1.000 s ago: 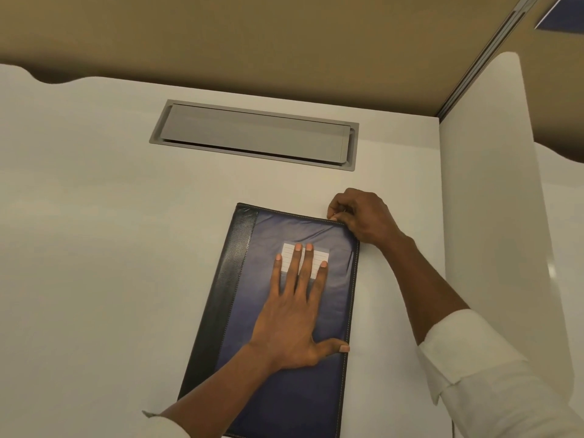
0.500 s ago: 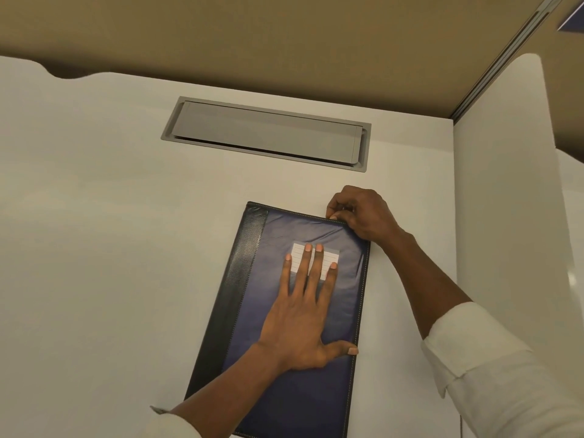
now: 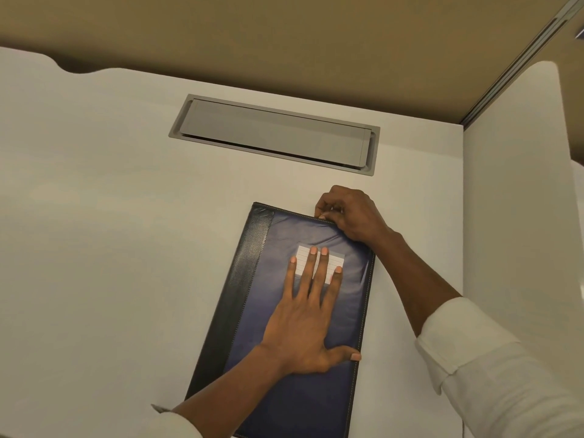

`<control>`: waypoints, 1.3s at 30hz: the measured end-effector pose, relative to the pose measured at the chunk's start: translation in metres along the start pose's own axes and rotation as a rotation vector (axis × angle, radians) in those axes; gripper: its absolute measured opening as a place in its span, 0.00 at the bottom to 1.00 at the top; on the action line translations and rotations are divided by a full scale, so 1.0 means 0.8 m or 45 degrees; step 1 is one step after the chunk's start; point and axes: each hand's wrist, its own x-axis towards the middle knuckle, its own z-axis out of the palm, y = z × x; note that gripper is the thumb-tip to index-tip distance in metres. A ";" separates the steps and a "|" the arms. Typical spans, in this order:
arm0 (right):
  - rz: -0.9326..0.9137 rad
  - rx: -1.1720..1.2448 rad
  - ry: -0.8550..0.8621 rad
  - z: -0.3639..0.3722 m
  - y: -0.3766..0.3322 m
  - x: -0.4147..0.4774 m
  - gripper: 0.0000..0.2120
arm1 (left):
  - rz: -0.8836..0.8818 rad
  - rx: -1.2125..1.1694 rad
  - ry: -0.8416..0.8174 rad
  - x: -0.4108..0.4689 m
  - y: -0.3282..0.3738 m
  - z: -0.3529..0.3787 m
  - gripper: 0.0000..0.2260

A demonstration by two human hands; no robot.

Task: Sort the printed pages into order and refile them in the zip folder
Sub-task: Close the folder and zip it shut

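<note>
The smooth white bench (image 3: 110,248) carries the zip folder (image 3: 284,399) at its near middle: flat, rectangular and closed, with a soft wrinkled blue cover and a grained black strip along its left side. The left hand (image 3: 303,324) lies flat on the cover, its grip apart and fingers straight, probably to stop the folder from sliding. The right hand (image 3: 350,213) has its grip clamped on the folder's far right corner, I think on the hidden zip pull, near a small lined white label (image 3: 333,263).
</note>
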 end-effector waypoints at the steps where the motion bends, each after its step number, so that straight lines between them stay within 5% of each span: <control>1: 0.001 -0.005 -0.004 0.001 -0.001 0.002 0.05 | 0.000 -0.001 0.001 0.000 0.000 0.000 0.59; 39: -0.157 -0.131 -0.113 0.050 -0.058 0.089 0.04 | 0.015 -0.014 0.006 0.000 -0.006 0.004 0.59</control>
